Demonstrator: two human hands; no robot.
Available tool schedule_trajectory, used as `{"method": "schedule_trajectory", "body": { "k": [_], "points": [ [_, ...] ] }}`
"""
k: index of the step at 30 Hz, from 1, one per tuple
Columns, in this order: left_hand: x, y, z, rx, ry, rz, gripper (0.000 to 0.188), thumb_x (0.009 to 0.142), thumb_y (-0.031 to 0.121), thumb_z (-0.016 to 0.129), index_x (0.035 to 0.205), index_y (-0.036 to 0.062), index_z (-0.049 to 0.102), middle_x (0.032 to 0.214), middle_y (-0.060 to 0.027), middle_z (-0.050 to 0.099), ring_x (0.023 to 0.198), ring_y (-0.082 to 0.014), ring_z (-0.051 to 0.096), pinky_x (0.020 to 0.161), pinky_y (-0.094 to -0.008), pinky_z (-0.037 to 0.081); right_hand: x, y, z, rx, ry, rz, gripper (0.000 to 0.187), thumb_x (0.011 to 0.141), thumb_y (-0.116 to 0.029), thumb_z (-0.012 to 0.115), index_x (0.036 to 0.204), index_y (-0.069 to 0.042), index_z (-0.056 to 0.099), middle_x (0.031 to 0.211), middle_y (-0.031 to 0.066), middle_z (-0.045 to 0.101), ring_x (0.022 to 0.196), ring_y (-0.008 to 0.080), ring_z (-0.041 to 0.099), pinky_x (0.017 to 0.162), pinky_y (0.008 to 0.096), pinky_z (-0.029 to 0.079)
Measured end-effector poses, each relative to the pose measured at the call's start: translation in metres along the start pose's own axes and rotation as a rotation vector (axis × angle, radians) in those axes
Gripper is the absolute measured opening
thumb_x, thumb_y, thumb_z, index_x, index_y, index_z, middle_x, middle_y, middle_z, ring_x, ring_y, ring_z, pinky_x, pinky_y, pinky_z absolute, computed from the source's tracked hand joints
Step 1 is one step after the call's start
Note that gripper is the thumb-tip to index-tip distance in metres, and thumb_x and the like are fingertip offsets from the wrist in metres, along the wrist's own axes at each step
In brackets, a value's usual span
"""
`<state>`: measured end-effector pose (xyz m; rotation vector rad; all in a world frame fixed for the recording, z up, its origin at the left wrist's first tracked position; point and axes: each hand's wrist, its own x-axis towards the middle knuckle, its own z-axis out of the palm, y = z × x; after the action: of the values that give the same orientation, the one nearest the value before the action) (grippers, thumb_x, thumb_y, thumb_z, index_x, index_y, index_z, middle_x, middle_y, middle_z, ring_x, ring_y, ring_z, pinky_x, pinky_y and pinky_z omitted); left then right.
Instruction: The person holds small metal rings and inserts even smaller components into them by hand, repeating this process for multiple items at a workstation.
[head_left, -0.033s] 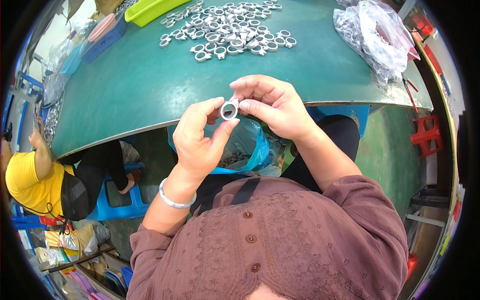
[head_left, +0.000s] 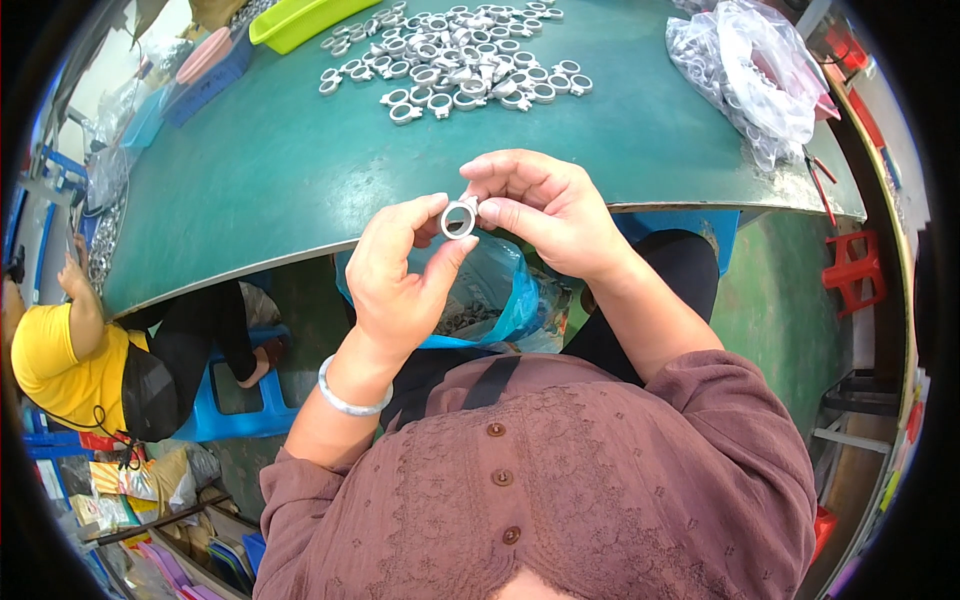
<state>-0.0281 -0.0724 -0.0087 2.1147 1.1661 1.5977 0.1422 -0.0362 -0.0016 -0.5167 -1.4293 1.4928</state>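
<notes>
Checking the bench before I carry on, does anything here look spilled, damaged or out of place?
Nothing stands out. Both hands, left hand and right hand, pinch one grey ring; the other rings lie in a loose pile on the green table.

A small grey ring (head_left: pixel 459 219), its opening facing up, pinched above a blue bag (head_left: pixel 500 290).

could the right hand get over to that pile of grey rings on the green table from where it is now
Probably yes. The right hand is pinching one grey ring together with the left hand, so it is busy, but only bare green table lies between it and the pile of rings.
</notes>
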Motion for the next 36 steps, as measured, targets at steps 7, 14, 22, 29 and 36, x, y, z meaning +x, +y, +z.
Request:
{"method": "schedule_trajectory", "body": {
  "k": [7,14,22,29,36],
  "points": [
    [0.010,0.005,0.009,0.031,-0.015,0.056,0.030,0.065,0.001,0.072,0.091,0.0009,0.058,0.078,-0.0082,0.058,0.066,-0.0164,0.058,0.059,-0.0254,0.048,0.004,-0.006,-0.008,0.087,0.041,0.021,0.025,0.081,0.002,0.055,0.105,0.001,0.055,0.089,0.0058,0.060,0.079,0.0097,0.058,0.073,0.0234,0.048],
    [0.030,0.005,0.030,0.012,-0.019,0.104,0.030,0.065,0.003,0.073,0.090,0.0017,0.057,0.074,-0.0062,0.057,0.063,-0.0146,0.055,0.056,-0.0254,0.045,0.017,-0.012,-0.036,0.178,0.082,0.097,0.020,0.079,-0.003,0.061,0.098,0.001,0.059,0.079,0.0050,0.062,0.068,0.0095,0.057,0.062,0.0207,0.046],
    [0.043,0.002,0.052,-0.107,-0.050,0.026,0.028,0.067,0.003,0.072,0.090,0.0007,0.056,0.072,-0.0055,0.056,0.063,-0.0123,0.054,0.056,-0.0242,0.045,0.019,-0.014,-0.060,0.289,0.078,0.114,0.017,0.080,-0.001,0.058,0.097,0.003,0.060,0.084,0.0087,0.062,0.072,0.0140,0.060,0.065,0.0254,0.049],
    [0.050,0.004,0.063,-0.162,-0.068,0.018,0.025,0.068,0.003,0.071,0.088,0.0008,0.056,0.070,-0.0044,0.056,0.061,-0.0109,0.053,0.055,-0.0219,0.043,0.016,-0.016,-0.069,0.356,0.093,0.163,0.017,0.081,-0.001,0.057,0.097,0.003,0.059,0.083,0.0081,0.061,0.074,0.0147,0.060,0.069,0.0268,0.050],
    [0.055,0.009,0.071,-0.136,-0.121,0.031,0.023,0.073,0.003,0.069,0.090,0.0007,0.054,0.073,-0.0011,0.057,0.062,-0.0055,0.050,0.057,-0.0187,0.042,0.012,-0.016,-0.079,0.364,0.122,0.144,0.017,0.080,0.000,0.057,0.097,0.003,0.059,0.083,0.0091,0.062,0.073,0.0156,0.061,0.069,0.0276,0.050]
  ]
}}
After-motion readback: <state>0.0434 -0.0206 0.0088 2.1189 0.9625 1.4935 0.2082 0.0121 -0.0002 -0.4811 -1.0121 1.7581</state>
